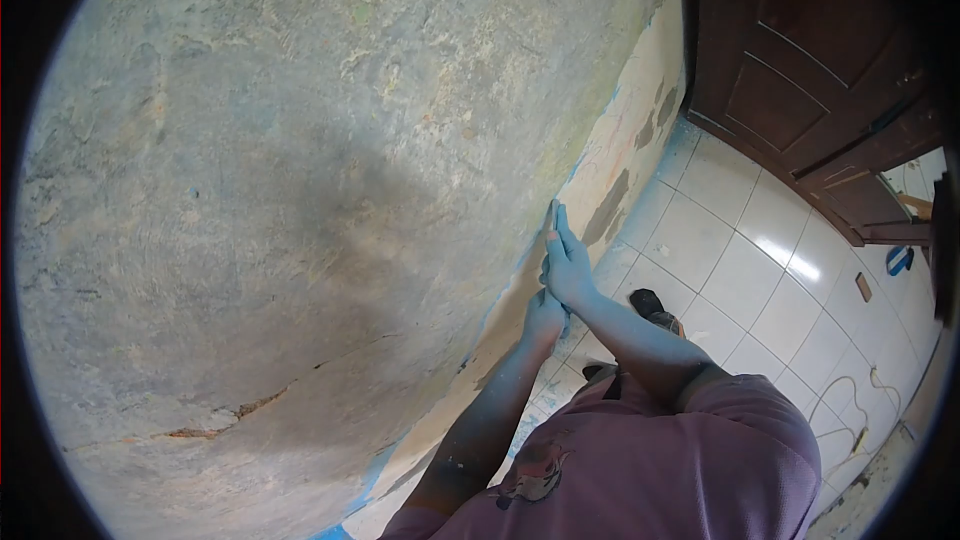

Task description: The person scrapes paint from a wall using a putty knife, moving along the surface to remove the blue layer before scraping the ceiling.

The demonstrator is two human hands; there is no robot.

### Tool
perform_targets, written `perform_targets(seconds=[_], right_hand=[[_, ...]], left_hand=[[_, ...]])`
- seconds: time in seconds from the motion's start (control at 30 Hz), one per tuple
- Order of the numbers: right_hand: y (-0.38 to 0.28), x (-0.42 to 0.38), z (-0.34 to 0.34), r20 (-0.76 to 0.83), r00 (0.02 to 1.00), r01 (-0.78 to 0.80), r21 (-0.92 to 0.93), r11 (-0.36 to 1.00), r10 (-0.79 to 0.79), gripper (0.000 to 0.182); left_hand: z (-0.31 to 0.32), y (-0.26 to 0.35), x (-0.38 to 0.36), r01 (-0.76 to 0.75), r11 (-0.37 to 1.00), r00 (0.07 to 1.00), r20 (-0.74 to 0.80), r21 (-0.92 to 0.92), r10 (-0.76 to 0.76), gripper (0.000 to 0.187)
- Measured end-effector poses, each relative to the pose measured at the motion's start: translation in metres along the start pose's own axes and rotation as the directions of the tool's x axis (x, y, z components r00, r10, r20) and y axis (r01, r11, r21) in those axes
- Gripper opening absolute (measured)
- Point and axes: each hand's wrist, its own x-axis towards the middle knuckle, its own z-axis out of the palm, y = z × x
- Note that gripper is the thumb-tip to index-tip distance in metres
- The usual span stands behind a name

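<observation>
Both of my hands are close together at the wall (330, 140), both coated in pale blue dust. My right hand (568, 265) is closed round a thin scraper-like tool (550, 222), its forefinger stretched along it towards the wall. Just below, my left hand (545, 320) is wrapped round the lower end of the same tool, touching my right hand. The tool's tip is at the border between the rough grey bare surface and the cream, partly patchy lower strip (598, 155). Thin blue paint edges run along that border.
A dark brown wooden door (790, 60) stands at the upper right. White floor tiles (745, 260) bear blue dust near the wall. My feet in dark footwear (648, 302) are on them. A blue object (899, 260), a small brown block (863, 287) and a pale cord (855, 420) lie at the right.
</observation>
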Motion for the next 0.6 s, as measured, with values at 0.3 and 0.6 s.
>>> perform_targets(seconds=[0.3, 0.6], right_hand=[[-0.017, 0.012, -0.020, 0.060, 0.993, -0.100, -0.091, 0.991, 0.106, 0.051], [0.010, 0.014, -0.022, 0.077, 0.992, 0.112, -0.196, 0.974, -0.099, 0.050]], left_hand=[[0.018, 0.005, -0.001, 0.022, 0.999, 0.992, 0.126, -0.032, -0.018, 0.039], [0.019, 0.004, -0.011, 0.089, 0.992, 0.986, 0.152, -0.086, -0.075, 0.044]])
